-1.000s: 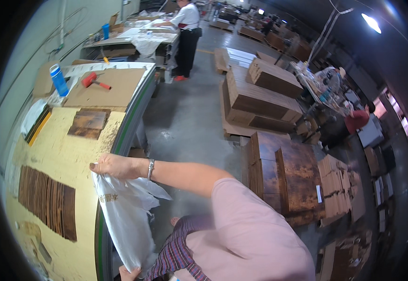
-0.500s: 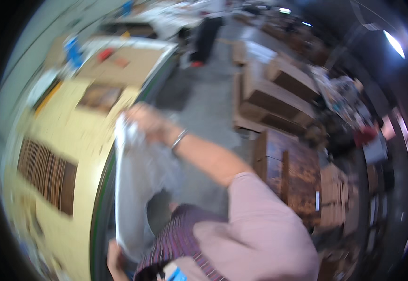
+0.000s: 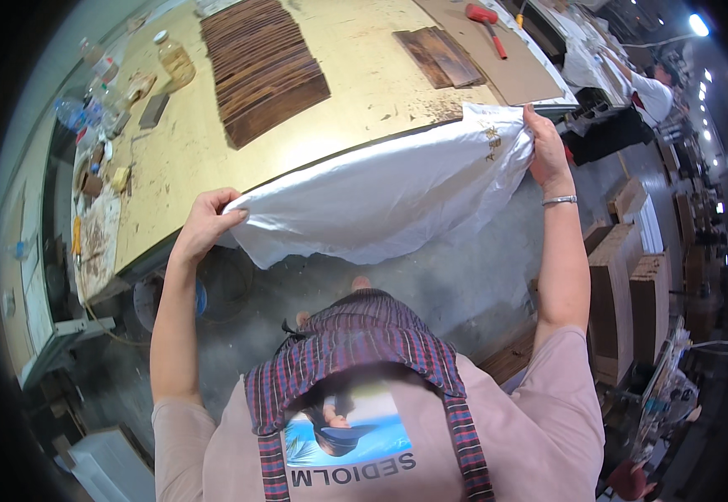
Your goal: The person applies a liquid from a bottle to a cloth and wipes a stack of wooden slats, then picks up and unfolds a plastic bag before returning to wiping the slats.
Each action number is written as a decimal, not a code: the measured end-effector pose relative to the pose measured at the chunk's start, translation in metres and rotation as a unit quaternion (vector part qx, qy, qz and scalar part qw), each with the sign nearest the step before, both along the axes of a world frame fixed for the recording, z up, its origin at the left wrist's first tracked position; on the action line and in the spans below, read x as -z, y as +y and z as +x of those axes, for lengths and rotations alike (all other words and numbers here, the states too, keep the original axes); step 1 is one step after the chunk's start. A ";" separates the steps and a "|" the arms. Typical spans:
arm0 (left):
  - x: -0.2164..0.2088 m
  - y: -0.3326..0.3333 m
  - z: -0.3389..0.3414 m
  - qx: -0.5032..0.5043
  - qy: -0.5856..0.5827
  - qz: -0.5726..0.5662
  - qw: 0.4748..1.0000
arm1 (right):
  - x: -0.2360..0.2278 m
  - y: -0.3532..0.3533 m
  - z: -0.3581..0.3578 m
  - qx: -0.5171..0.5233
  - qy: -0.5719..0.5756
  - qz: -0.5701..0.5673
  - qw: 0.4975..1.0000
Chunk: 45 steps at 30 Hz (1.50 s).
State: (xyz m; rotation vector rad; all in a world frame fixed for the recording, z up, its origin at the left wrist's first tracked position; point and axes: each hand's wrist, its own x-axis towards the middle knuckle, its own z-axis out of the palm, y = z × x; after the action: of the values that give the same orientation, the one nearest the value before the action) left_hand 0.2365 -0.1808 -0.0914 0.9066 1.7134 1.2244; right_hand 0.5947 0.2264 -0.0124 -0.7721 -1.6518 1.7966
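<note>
A white cloth (image 3: 380,197) with some brown marks hangs stretched between my two hands along the near edge of the pale yellow worktable (image 3: 360,88). My left hand (image 3: 212,219) pinches its left end between thumb and fingers. At the other end, my right hand (image 3: 545,146), with a metal bracelet at the wrist, grips the upper right corner. The lower edge of the cloth droops below the tabletop. Behind it on the table lies a row of dark brown wooden strips (image 3: 265,67). Flat brown wooden boards (image 3: 439,57) rest nearer my right hand.
A red mallet (image 3: 489,27) lies on a cardboard sheet at the far right. A jar of yellowish liquid (image 3: 175,60) and several plastic bottles (image 3: 106,92) stand at the left. Stacked cardboard (image 3: 615,284) fills the right side. Another person (image 3: 655,96) works farther off.
My view has swung toward the worktable. My arms have spread apart, and the cloth, earlier bunched lengthwise beside the table, is now stretched wide along its edge.
</note>
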 end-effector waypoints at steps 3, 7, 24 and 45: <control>-0.006 -0.002 0.022 -0.042 -0.045 0.050 0.997 | 0.021 -0.004 0.005 -0.045 -0.141 0.089 0.985; -0.022 0.006 0.049 0.011 0.012 0.099 0.995 | 0.067 -0.040 -0.031 -0.104 -0.410 0.421 0.802; -0.036 -0.050 0.075 -0.014 -0.130 0.062 0.990 | 0.111 -0.254 -0.171 -0.521 -0.090 0.030 0.848; 0.004 -0.083 0.081 -0.092 -0.299 0.102 0.944 | 0.077 -0.223 -0.202 -0.339 -0.126 0.230 0.903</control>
State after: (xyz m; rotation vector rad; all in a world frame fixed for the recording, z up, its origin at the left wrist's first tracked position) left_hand 0.3171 -0.2640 -0.0953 0.4190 1.2105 1.6237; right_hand 0.3927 0.0030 -0.0892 -0.2183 -2.6290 1.6334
